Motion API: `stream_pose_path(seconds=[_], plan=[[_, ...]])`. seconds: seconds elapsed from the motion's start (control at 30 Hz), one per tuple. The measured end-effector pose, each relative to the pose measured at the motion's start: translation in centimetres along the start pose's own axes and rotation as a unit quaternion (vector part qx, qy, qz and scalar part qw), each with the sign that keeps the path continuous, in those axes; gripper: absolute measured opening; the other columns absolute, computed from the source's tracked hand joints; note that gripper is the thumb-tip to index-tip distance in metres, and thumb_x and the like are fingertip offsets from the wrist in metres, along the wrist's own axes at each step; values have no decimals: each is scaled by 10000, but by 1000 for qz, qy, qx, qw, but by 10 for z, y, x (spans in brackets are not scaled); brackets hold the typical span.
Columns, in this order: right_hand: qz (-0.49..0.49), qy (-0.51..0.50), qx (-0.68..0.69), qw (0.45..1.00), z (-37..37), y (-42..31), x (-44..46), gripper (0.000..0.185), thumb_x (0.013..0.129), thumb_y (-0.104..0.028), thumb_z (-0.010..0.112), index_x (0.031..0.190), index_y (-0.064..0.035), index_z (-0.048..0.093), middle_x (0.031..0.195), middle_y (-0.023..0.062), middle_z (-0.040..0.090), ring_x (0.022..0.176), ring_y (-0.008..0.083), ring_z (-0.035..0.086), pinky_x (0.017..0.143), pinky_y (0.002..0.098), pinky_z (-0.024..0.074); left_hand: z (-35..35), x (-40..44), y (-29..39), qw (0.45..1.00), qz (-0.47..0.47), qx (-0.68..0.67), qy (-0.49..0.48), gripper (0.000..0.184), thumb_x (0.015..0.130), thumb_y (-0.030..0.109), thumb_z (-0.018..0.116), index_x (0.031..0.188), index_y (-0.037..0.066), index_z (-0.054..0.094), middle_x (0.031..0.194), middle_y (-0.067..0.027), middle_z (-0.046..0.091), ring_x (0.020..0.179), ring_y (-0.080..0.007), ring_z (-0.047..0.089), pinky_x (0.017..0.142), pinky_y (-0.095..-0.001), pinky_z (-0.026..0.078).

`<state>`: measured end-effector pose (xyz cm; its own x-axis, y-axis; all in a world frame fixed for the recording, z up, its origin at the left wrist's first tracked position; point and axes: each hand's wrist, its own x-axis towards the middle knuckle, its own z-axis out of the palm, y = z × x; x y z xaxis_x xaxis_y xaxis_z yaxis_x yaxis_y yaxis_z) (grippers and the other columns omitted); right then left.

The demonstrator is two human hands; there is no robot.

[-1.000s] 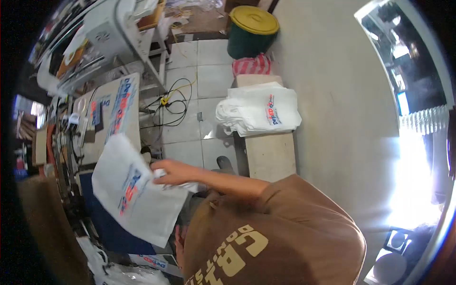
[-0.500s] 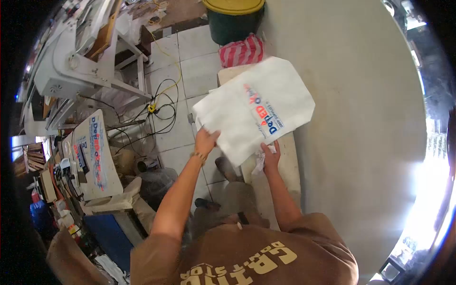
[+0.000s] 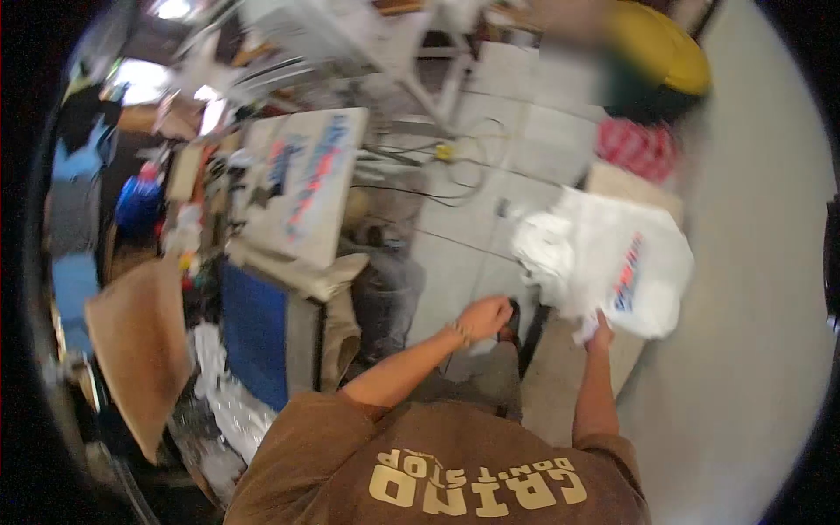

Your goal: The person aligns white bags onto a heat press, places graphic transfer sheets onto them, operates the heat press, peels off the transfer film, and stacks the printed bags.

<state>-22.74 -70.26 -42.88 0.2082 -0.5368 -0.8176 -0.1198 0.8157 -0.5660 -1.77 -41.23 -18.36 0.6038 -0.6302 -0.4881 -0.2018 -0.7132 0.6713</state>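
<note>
A white bag (image 3: pixel 652 254) with red and blue printed lettering lies on a pale bench (image 3: pixel 560 372), lettering up. At its near edge is my right hand (image 3: pixel 601 332), closed on a crumpled white cloth (image 3: pixel 584 330); its fingers touch or overlap the bag's edge. Bunched white material (image 3: pixel 544 249) sits against the bag's left side. My left hand (image 3: pixel 488 318) is apart from the bag, over the floor near my leg. Motion smears its fingers, and I see nothing held in it.
A board with similar lettering (image 3: pixel 302 188) stands at left, above a blue panel (image 3: pixel 254 328). Black cables (image 3: pixel 411 192) trail over the tiled floor (image 3: pixel 455 254). A dark bin with a yellow lid (image 3: pixel 669 57) and a red-and-white bundle (image 3: pixel 637 147) stand beyond the bench.
My left hand has let go of the bag and moved away from it. The bag has come down onto the bench. The view has turned left.
</note>
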Motion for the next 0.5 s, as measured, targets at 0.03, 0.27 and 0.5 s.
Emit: stream_pose_path(seconds=[0.03, 0.27, 0.5], plan=[[-20, -2, 17, 1000, -18, 12, 24, 402, 847, -192, 807, 1115, 53, 636, 1020, 154, 700, 853, 303, 697, 687, 453, 598, -17, -31, -4, 998, -42, 43, 1, 361, 969, 369, 556, 1006, 28, 668, 986, -203, 688, 953, -404, 658, 842, -502, 513], [50, 78, -41, 995, -37, -25, -47, 525, 905, -408, 732, 1156, 36, 604, 977, 142, 672, 794, 299, 673, 691, 497, 591, -255, -146, -36, 931, -81, 26, 354, 410, 908, 369, 669, 734, -3, 671, 721, -199, 609, 700, -390, 595, 668, -446, 483], [-79, -27, -428, 900, 58, -5, -146, 561, 885, -453, 739, 1030, 83, 656, 927, 109, 655, 809, 221, 631, 687, 425, 536, -355, -255, -99, 841, -58, 87, 532, 234, 835, 225, 750, 785, 8, 678, 791, -147, 636, 755, -316, 611, 712, -409, 491]])
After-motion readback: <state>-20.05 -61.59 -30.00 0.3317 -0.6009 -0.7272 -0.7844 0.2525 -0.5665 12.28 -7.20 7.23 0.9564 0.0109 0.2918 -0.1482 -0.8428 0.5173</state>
